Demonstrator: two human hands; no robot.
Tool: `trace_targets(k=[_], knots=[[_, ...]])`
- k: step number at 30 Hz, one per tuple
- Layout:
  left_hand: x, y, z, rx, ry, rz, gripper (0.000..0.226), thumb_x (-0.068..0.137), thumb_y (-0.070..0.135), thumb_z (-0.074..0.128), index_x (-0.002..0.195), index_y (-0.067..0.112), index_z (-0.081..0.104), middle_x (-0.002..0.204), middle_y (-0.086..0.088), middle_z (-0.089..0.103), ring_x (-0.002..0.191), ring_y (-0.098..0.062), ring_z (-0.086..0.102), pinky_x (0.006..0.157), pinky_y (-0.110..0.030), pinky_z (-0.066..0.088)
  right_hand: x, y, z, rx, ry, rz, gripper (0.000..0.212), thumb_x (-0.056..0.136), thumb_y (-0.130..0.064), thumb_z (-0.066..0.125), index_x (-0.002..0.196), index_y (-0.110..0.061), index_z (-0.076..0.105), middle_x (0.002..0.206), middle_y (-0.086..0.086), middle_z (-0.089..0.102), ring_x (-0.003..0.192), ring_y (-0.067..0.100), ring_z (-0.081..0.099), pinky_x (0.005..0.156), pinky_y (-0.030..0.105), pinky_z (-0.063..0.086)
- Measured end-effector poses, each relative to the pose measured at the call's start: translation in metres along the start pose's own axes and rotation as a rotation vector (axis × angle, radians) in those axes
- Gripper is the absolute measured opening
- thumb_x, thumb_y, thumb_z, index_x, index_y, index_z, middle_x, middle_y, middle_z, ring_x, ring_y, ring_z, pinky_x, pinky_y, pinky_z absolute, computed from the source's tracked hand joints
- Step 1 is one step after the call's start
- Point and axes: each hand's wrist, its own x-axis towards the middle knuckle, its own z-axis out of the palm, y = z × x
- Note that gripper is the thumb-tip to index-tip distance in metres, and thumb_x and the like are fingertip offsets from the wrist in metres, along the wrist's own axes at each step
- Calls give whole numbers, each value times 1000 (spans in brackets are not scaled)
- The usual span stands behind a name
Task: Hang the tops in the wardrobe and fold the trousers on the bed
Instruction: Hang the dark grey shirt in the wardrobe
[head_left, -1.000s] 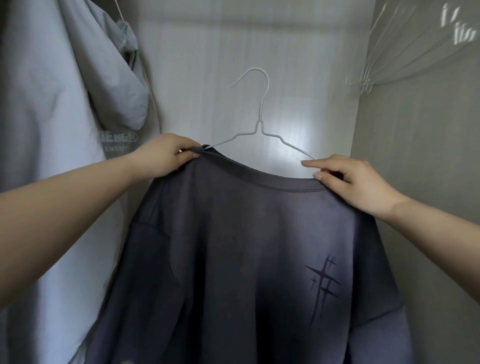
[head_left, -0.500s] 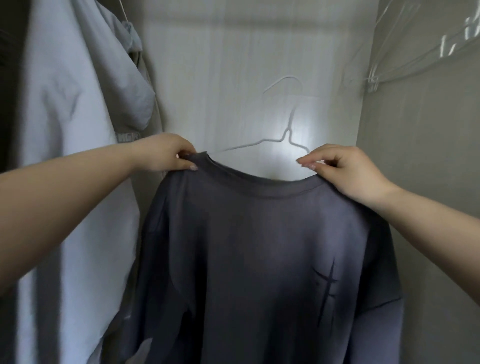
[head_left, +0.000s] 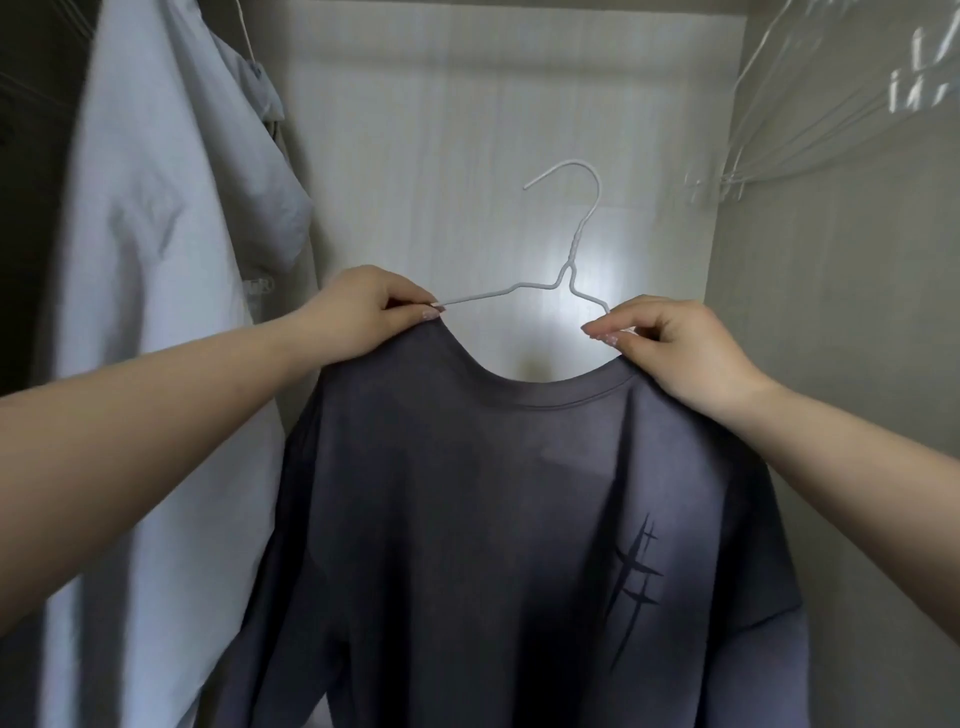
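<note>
— Wardrobe interior (head_left: 467, 130) filling the view: pale back panel, grey side wall on the right.

— Biggest garment?

— Pale blue hooded top (head_left: 156, 312), hung at far left, hood drooping toward the middle, some small lettering on it too blurred to read.

— And centre stage?

— Dark grey T-shirt (head_left: 493, 545), held up inside the wardrobe in front of the back panel, just beside the blue top. Round neckline at the top, black slash-mark print (head_left: 635, 582) low on the right of the chest. Hem out of view below.

— Held how?

— By both shoulders. Left hand (head_left: 358, 312) curled shut, thumb and fingertips pinching the collar edge where the wire arm enters the fabric. Right hand (head_left: 675, 348) likewise closed, pinching the opposite shoulder seam against the wire.

— Hanger?

— White wire hanger (head_left: 571, 260), both arms tucked into the neck opening, twisted stem and hook rising clear above the collar. Hook free, touching nothing, tilted slightly left.

— Anything else up there?

— Bunch of empty white hangers (head_left: 779, 114) at upper right, blurred, fanned along the side wall, well apart from the hands.
</note>
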Motion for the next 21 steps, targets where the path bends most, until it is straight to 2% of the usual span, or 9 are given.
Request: trace_targets(k=[2,4,8,11,13,14,17,19,21], knots=[[0,8,4,-23,-4,19,21,94,28,58,108,22,73,105,12,69,98,-4,60,88,-21,45,0,0,4,-23,-7,2,39,89,-6,61,81,-44,65,84,-23,66,66,4,53,66,5,38],[0,10,5,-8,7,32,22,95,28,56,107,21,73,106,7,70,99,-8,60,89,-24,45,1,1,5,-31,-1,10,34,88,-9,64,83,-43,63,75,-25,62,58,2,48,62,5,36],[0,-5,-4,-19,112,-17,22,95,25,56,105,15,73,104,3,70,96,-8,59,78,-12,38,3,3,-10,11,-23,106,33,84,-18,70,105,-41,56,103,-15,62,69,9,58,73,16,44],[4,-15,-7,-46,147,-57,20,94,24,58,103,14,73,102,6,70,92,-6,59,72,1,35,12,-10,-23,0,-208,223,6,87,-29,67,89,-30,72,83,-11,71,68,5,62,60,14,47],[12,-18,-8,-57,173,-91,20,94,25,58,102,14,74,101,8,69,92,-5,58,72,-2,36,21,-21,-26,144,-382,283,13,87,-28,65,80,-22,74,84,-4,71,68,7,59,52,16,45],[16,-18,-7,-79,196,-113,21,94,25,58,102,14,74,102,7,69,93,-5,58,75,-7,37,24,-26,-26,257,-429,314,13,84,-29,66,80,-19,73,90,-1,72,71,9,60,53,18,47],[24,-16,-6,-254,279,-184,22,94,23,58,106,12,72,110,2,69,97,-4,57,77,-5,38,38,-44,-23,492,-379,318,19,71,-37,66,75,-21,76,100,-4,74,77,6,67,65,18,55],[28,-13,-5,-416,302,-244,26,94,24,58,116,13,68,121,-1,65,107,-6,57,87,-6,38,47,-56,-13,551,-278,305,19,73,-38,67,71,-23,78,95,-6,75,76,4,68,63,14,53],[32,-10,-11,-594,312,-322,42,92,34,61,132,21,56,135,3,53,124,-9,49,101,-18,34,60,-68,-1,649,-193,329,21,81,-30,68,69,-14,76,85,-1,75,68,6,69,56,14,52]])
